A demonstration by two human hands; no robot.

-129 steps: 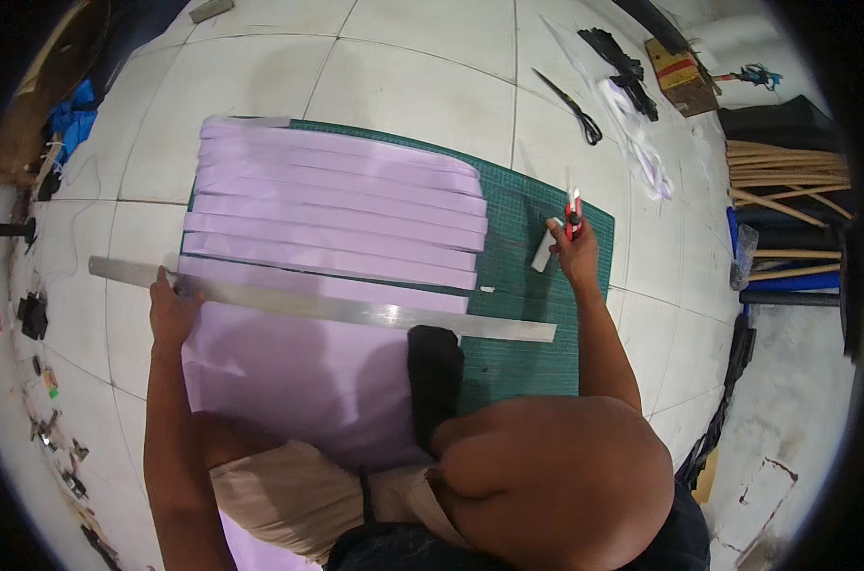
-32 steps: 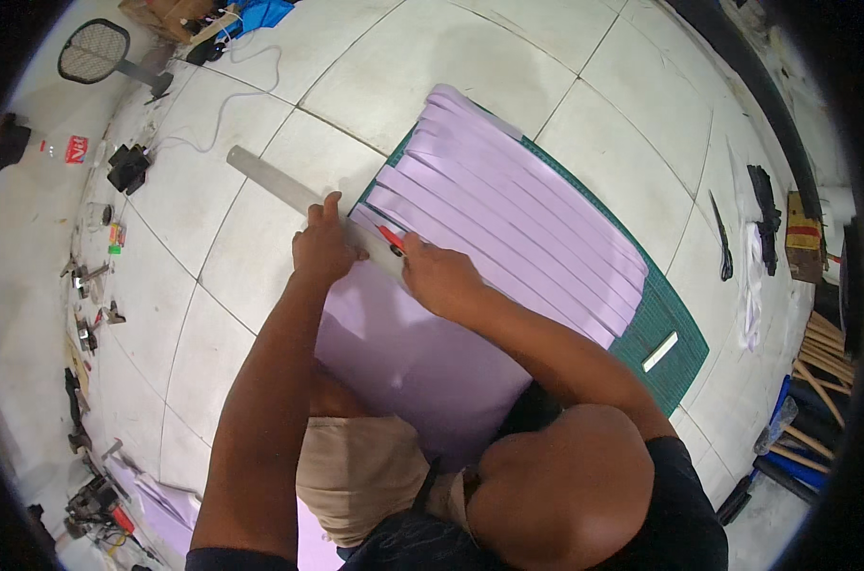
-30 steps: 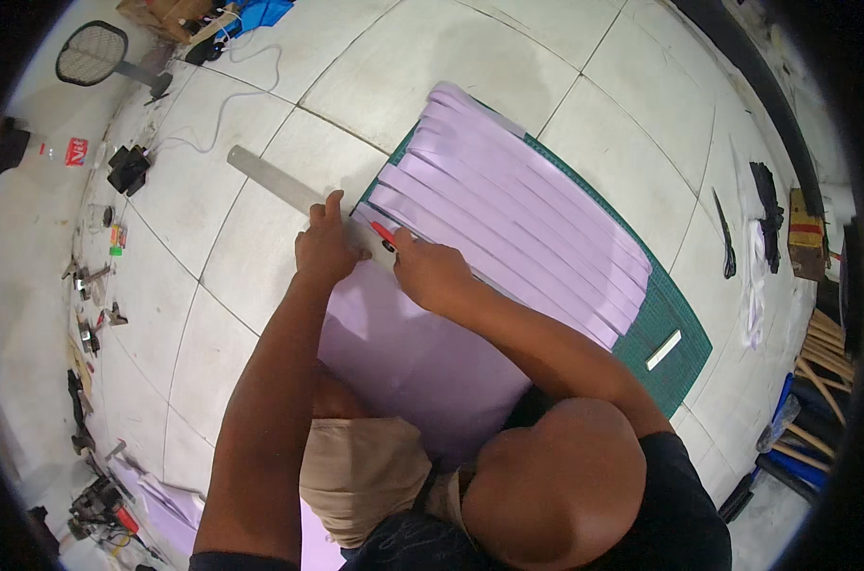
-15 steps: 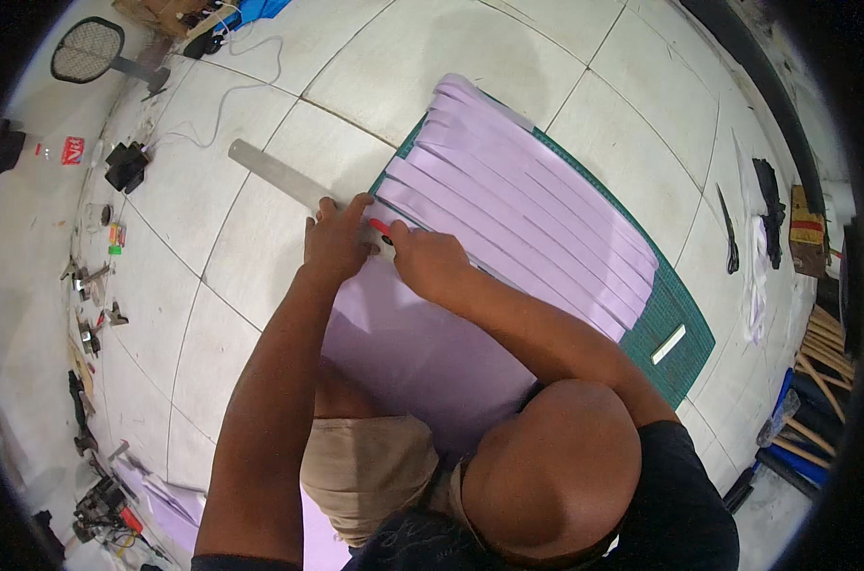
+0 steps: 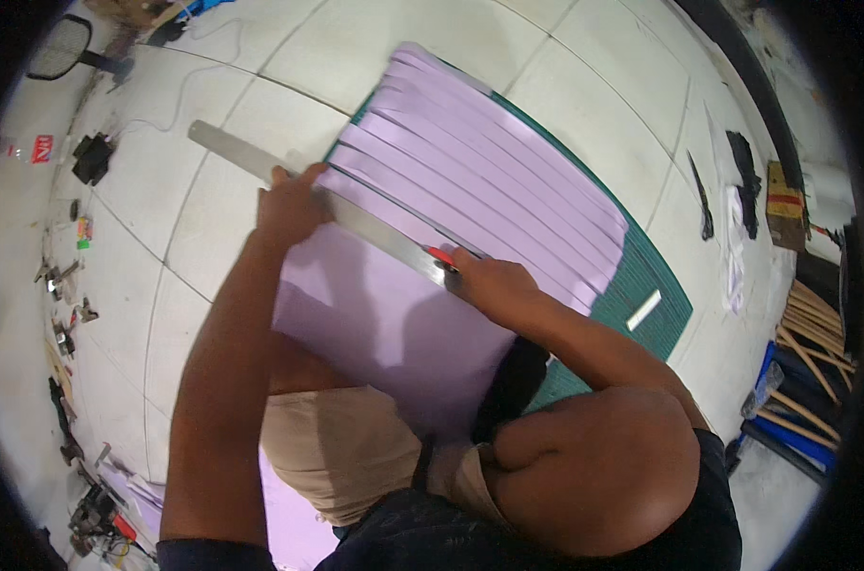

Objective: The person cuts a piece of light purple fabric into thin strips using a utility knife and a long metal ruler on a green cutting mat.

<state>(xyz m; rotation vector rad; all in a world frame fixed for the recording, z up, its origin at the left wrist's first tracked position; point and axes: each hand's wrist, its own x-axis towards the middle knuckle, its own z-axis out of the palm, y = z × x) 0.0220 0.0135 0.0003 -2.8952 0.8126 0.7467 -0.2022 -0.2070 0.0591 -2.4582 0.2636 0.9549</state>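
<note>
A long metal ruler [image 5: 379,231] lies slantwise across a lilac sheet [image 5: 375,295], its far left end sticking out over the floor tiles. My left hand [image 5: 294,207] presses down on the ruler near the sheet's left edge, fingers spread. A red utility knife [image 5: 440,255] is gripped in my right hand [image 5: 494,285], beside the ruler's far edge; its blade is too small to make out. Beyond the ruler, several lilac strips [image 5: 489,181] lie side by side on a green cutting mat [image 5: 655,285].
A small white bar [image 5: 644,310] rests on the mat's right part. Scissors [image 5: 703,200] and a black cloth-like piece [image 5: 744,181] lie on the floor at right, near a box [image 5: 786,205] and wooden sticks [image 5: 813,319]. Small tools [image 5: 65,333] line the left wall.
My right hand has moved with the knife along the ruler, to the right and nearer to me. The left hand still presses the ruler. The whole view has shifted slightly.
</note>
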